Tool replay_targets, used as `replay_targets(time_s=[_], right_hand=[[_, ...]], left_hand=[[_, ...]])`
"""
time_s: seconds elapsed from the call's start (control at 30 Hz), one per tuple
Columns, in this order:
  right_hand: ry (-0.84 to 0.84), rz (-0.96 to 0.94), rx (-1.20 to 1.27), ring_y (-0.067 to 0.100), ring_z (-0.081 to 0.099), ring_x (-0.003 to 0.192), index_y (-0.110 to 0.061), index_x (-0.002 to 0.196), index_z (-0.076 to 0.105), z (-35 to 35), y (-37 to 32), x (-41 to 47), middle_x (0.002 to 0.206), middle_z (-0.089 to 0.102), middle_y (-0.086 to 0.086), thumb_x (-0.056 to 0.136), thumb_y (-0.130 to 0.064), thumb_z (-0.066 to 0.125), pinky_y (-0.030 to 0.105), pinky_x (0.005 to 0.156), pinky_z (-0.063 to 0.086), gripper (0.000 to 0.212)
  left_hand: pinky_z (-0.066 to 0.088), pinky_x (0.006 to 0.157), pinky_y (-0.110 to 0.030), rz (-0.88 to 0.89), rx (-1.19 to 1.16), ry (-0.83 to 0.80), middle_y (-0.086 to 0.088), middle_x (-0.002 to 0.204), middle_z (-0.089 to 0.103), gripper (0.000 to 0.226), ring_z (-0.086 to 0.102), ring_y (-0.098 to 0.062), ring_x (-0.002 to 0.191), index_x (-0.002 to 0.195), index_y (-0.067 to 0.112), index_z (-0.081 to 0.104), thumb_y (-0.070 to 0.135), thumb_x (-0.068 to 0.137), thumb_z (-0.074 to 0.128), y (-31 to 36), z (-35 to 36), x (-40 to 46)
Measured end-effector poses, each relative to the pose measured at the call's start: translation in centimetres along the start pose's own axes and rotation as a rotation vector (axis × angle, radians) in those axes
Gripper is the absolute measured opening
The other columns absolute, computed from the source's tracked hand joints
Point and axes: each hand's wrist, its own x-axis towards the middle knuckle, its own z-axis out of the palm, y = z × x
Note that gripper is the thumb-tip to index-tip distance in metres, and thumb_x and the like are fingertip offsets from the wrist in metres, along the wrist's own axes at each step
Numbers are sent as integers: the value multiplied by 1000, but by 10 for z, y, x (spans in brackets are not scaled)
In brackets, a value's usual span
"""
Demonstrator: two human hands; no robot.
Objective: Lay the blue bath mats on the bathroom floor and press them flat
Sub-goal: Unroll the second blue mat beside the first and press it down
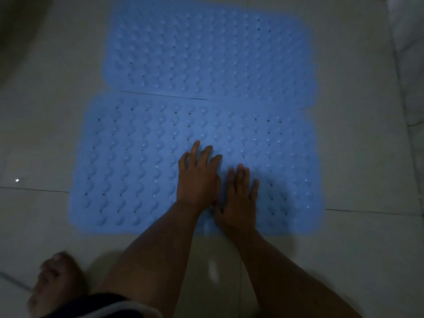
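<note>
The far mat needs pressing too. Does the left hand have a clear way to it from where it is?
Probably yes: the left hand lies flat on the near mat, and nothing sits between it and the far mat.

Pale tiled floor (344, 260), large tiles, thin dark grout lines crossing left to right at lower part and one running down near bottom centre. Small bright glint (17, 180) on floor at left. Bare foot (57, 288) at bottom left, blurred, standing on tile. Dark cloth with lighter hem (110, 305) at bottom edge, just beside foot. White surface (408, 26) along right edge, upper part, what it is cannot tell. Dark shadowed area (13, 24) in top left corner.
</note>
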Motion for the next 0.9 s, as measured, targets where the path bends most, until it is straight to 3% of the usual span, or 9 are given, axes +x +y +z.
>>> replay_targets(time_s=[0.27,0.67,0.77,0.83,0.9], right_hand=[[118,29,3,28,4,159,-10,162,16,14,-4,5,171,10,12,98,-62,41,59,126,7,86],[75,66,22,26,4,159,-14,162,16,7,-5,4,171,10,11,102,-63,27,56,127,9,79],[127,78,98,29,34,150,-17,150,48,-13,-5,14,163,36,13,98,-54,42,54,120,29,65],[191,92,147,33,58,125,-20,127,68,-35,-4,30,140,60,11,94,-48,55,48,100,46,46],[238,97,173,34,66,105,-19,114,73,-57,-1,47,116,70,7,95,-42,59,43,86,50,33]], left_hand=[[23,121,-62,-29,77,36,-10,161,42,57,22,-42,155,143,21,59,25,86,63,-15,2,9],[21,121,-62,0,86,-16,-8,163,38,54,17,-38,157,146,23,54,31,93,57,-20,-5,6],[18,122,-62,20,108,-35,-8,165,34,57,11,-37,159,151,22,49,35,96,50,-22,-10,2],[12,123,-61,22,136,-78,-8,169,26,58,5,-36,159,155,23,42,38,99,44,-22,-13,-2],[11,124,-61,18,159,-98,-9,170,23,57,3,-37,159,156,22,40,40,102,40,-19,-12,-9]])
